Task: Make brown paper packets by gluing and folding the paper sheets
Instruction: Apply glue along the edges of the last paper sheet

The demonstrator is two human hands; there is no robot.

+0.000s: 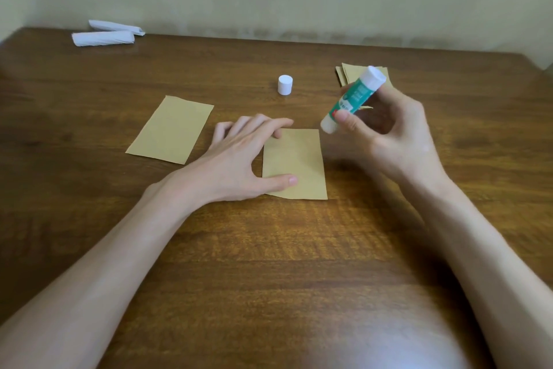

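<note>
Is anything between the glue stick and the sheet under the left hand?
Nothing visible. The right hand holds the glue stick near the sheet, at its far right corner; the left hand covers its left edge.

— What's the table (269, 249) like?
— Brown wood. Two white paper bundles (107, 35) lie at the upper left, and a white cap (285, 85) stands upright above centre.
— Any brown paper?
— A left brown piece (170, 129) lies flat, a centre brown piece (294, 165) sits beside it, and a stack of sheets (345, 73) at the upper right is partly hidden.
</note>
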